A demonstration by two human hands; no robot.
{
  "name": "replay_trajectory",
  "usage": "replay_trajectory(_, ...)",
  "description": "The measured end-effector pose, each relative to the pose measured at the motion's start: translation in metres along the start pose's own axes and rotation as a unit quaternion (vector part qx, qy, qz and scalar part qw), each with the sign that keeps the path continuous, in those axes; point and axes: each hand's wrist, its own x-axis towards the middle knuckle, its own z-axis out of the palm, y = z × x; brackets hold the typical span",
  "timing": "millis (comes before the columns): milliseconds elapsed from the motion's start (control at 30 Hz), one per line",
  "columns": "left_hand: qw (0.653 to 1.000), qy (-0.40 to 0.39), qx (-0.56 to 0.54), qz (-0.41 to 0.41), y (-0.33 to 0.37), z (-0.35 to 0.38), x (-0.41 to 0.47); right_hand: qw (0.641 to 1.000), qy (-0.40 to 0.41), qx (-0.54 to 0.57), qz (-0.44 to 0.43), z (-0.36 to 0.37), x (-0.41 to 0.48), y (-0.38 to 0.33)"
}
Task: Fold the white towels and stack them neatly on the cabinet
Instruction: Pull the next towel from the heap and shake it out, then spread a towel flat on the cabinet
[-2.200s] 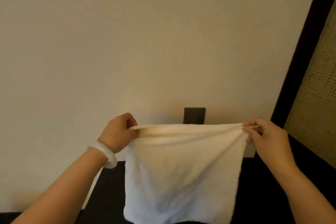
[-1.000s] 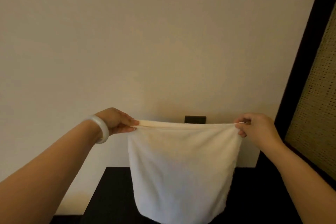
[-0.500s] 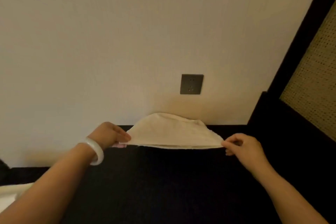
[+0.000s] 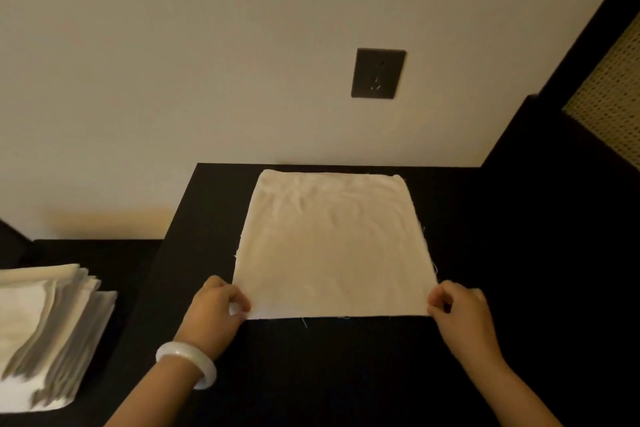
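A white towel lies spread flat on the dark cabinet top, its far edge close to the wall. My left hand pinches the towel's near left corner, and a white bangle sits on that wrist. At the near right corner my right hand pinches the cloth the same way. A pile of white towels lies on a lower dark surface at the left edge of the view.
A dark wall socket is set in the cream wall above the towel. A tall black frame with a woven cane panel rises at the right. The cabinet's left edge drops to the lower dark surface.
The towel, held up by its top corners before, has been swung down and laid flat on the cabinet. Both hands came down and toward me with the corners.
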Motion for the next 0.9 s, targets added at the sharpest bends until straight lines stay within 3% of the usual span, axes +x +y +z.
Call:
replay_trajectory(100,0.992,0.022,0.09,0.086,0.009,0.001,-0.005,0.991,-0.037,-0.066,-0.112,-0.003,-0.004,-0.002)
replay_trajectory(200,0.985,-0.036,0.083,0.149,0.018,0.003,-0.002,0.977,-0.124,-0.051,-0.169,-0.003,-0.003,-0.003)
replay_trajectory(367,0.978,-0.054,0.093,0.179,0.014,0.0,0.004,0.974,-0.12,-0.03,-0.192,-0.003,0.0,0.004)
replay_trajectory(567,0.971,-0.143,0.073,0.177,0.008,-0.004,0.008,0.957,-0.215,-0.079,-0.177,-0.013,0.008,0.007)
replay_trajectory(700,0.974,-0.032,0.073,0.212,0.027,0.009,0.024,0.968,-0.108,-0.013,-0.226,0.011,0.019,-0.028)
replay_trajectory(767,0.97,0.02,0.105,0.219,0.039,0.022,0.033,0.966,-0.072,-0.032,-0.248,0.035,0.021,-0.052)
replay_trajectory(900,0.96,-0.019,0.227,0.166,0.035,0.039,0.04,0.946,-0.121,-0.167,-0.251,0.069,0.018,-0.055)
